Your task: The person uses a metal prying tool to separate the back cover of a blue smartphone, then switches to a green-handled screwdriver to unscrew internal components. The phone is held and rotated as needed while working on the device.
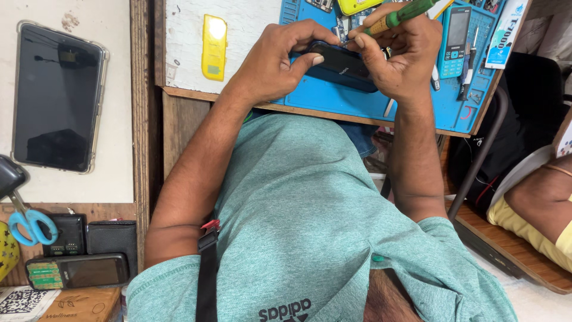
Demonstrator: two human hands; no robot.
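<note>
Setting: a phone repair workshop. Evidence: blue silicone repair mat at upper centre, carrying a teal keypad phone and small tools. Yellow phone back cover on the white bench top. Left of frame: tablet in clear case, blue-handled scissors, an opened handset.
</note>
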